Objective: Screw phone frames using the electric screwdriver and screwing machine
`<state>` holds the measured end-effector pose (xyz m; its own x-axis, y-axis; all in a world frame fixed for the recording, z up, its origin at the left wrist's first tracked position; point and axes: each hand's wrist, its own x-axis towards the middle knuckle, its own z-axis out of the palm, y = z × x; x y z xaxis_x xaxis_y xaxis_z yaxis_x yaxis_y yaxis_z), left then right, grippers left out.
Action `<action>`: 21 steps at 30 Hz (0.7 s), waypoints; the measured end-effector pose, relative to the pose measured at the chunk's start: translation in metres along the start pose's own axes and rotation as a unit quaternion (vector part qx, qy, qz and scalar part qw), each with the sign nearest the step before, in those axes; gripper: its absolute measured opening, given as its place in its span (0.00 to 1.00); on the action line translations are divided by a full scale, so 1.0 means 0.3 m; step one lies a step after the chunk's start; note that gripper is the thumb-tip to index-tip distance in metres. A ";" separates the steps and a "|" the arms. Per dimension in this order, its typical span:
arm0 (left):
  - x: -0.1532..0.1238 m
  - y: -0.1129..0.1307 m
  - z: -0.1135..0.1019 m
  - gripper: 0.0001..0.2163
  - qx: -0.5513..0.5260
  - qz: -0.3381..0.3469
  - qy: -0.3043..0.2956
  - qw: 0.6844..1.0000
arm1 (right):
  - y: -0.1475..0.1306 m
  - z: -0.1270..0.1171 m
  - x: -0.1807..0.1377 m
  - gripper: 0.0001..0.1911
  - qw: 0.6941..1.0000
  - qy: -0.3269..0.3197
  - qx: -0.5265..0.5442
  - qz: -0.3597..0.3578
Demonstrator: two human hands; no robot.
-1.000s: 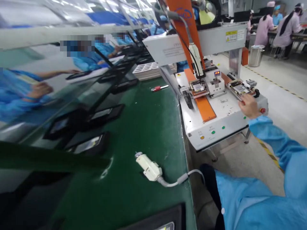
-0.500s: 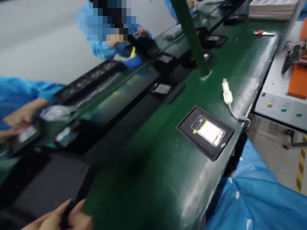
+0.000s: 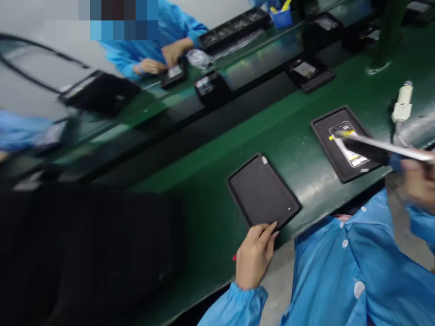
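My left hand [image 3: 254, 256] grips the near corner of an empty black tray [image 3: 263, 192] that lies on the green belt [image 3: 204, 217] right in front of me. To its right lies a second black tray [image 3: 326, 131] with an opened phone [image 3: 353, 158] in it. My right hand [image 3: 419, 181], blurred at the right edge, is closed on a thin flat dark device [image 3: 370, 148]. That device is held edge-on and reaches out over the second tray.
A white plug on a cable [image 3: 401, 103] lies at the belt's right end by a green post [image 3: 387, 27]. More black trays [image 3: 307, 72] ride the far lane. People in blue coats [image 3: 159, 54] work across the belt. A dark blurred mass [image 3: 84, 253] fills the lower left.
The view swung from the white machine to the belt. My right hand left the machine and now holds a flat device. My left hand has come in with an empty tray.
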<state>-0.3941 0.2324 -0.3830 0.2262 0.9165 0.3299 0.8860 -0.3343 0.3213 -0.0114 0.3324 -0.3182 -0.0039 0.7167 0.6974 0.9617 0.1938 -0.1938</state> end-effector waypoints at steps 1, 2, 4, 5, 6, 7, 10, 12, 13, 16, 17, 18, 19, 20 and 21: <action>-0.002 0.000 0.002 0.13 -0.050 -0.042 -0.007 0.998 | -0.094 0.031 0.021 0.13 0.992 0.000 0.073 -0.099; -0.002 -0.003 0.002 0.13 -0.102 -0.098 0.001 0.990 | -0.196 0.075 0.039 0.13 0.966 -0.002 0.154 -0.209; 0.006 -0.017 0.001 0.16 -0.182 -0.228 0.065 0.954 | -0.407 0.187 0.051 0.18 0.879 -0.015 0.280 -0.385; 0.013 -0.027 0.003 0.18 -0.197 -0.283 0.111 0.932 | -0.505 0.246 0.043 0.20 0.848 -0.032 0.304 -0.434; 0.020 -0.039 0.008 0.19 -0.197 -0.321 0.156 0.913 | -0.591 0.300 0.027 0.20 0.832 -0.056 0.304 -0.461; 0.028 -0.052 0.016 0.20 -0.182 -0.344 0.197 0.900 | -0.660 0.344 0.003 0.19 0.828 -0.090 0.289 -0.473; 0.041 -0.097 0.052 0.21 -0.117 -0.368 0.248 0.889 | -0.751 0.403 -0.086 0.12 0.819 -0.224 0.230 -0.475; 0.034 -0.124 0.082 0.22 -0.113 -0.385 0.236 0.885 | -0.718 0.385 -0.128 0.17 0.811 -0.278 0.230 -0.461; 0.026 -0.135 0.097 0.21 -0.118 -0.393 0.227 0.883 | -0.680 0.365 -0.136 0.22 0.810 -0.285 0.245 -0.450; -0.005 -0.153 0.131 0.19 -0.132 -0.409 0.217 0.877 | -0.524 0.296 -0.108 0.23 0.840 -0.235 0.297 -0.388; -0.015 -0.155 0.139 0.18 -0.136 -0.412 0.216 0.875 | -0.470 0.274 -0.088 0.20 0.858 -0.208 0.305 -0.357; -0.024 -0.156 0.144 0.18 -0.139 -0.414 0.218 0.873 | -0.418 0.254 -0.067 0.17 0.874 -0.184 0.307 -0.328; -0.032 -0.156 0.147 0.18 -0.141 -0.415 0.221 0.871 | -0.372 0.235 -0.047 0.16 0.887 -0.165 0.306 -0.303; -0.039 -0.155 0.149 0.18 -0.142 -0.416 0.225 0.870 | -0.330 0.218 -0.030 0.16 0.898 -0.151 0.301 -0.284; -0.044 -0.154 0.150 0.18 -0.143 -0.415 0.230 0.868 | -0.293 0.203 -0.016 0.16 0.906 -0.141 0.292 -0.271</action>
<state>-0.4197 0.2456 -0.4420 -0.6867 0.7051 0.1766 0.5139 0.2990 0.8041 -0.1127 0.3527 -0.3466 -0.5818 0.5362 0.6115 0.4887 0.8315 -0.2641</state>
